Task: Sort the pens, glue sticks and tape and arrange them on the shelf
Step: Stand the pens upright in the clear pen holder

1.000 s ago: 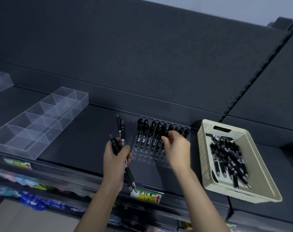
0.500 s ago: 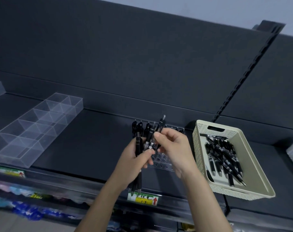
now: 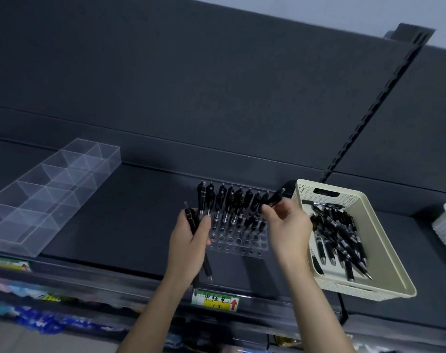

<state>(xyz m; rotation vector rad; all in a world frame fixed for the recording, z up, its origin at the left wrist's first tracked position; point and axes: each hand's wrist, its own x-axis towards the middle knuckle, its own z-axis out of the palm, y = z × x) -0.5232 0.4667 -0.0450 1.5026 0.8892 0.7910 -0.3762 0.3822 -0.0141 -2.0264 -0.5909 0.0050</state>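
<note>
Black pens stand in rows at the back of a clear rack on the shelf; on my feed the left hand grips a bundle of them, fingers curled round it, at the rack's left edge; the right hand pinches a single pen between thumb and fingertips over the rack's right end; spare pens lie loose in the basket beside it; a divided tray sits well left.
</note>
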